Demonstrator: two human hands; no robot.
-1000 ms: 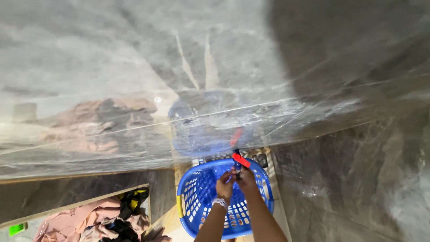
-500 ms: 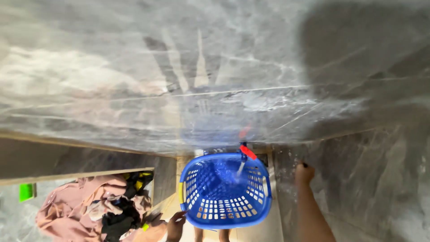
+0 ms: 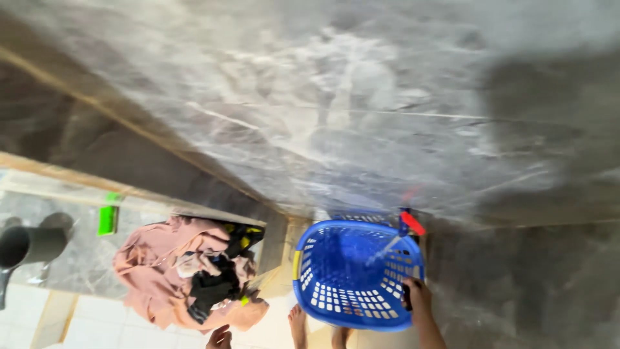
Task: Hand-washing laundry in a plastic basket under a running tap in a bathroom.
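At the far left a dark grey pipe [image 3: 29, 245] lies on the marble ledge [image 3: 77, 265], and just beside it sits a small green block [image 3: 107, 220]. Next along, a heap of clothes [image 3: 187, 274] — mostly pink cloth with black and yellow pieces tangled in — rests on the ledge's edge against the grey marble wall [image 3: 336, 116]. Below the heap, at the bottom edge of the view, the left hand [image 3: 219, 338] shows only in part; its fingers look loosely spread and hold nothing that can be seen, near the clothes but apart from them.

Further right, two bare feet [image 3: 316, 329] stand on the pale floor just in front of the blue basket [image 3: 323, 245]. The basket is a perforated plastic one, set under a tap with a red handle [image 3: 409, 223], and a thin stream of water [image 3: 382, 249] slants down into it. The right hand [image 3: 418, 297] rests on the basket's right rim, fingers curled over the edge in a grip.

The step in hand appears to be rinsing or wetting the basket under the running tap while it is steadied. The next move likely calls for a firm hold on the rim — the plastic will be wet and slippery — and for bringing the left hand across to either the clothes or the basket's other side.
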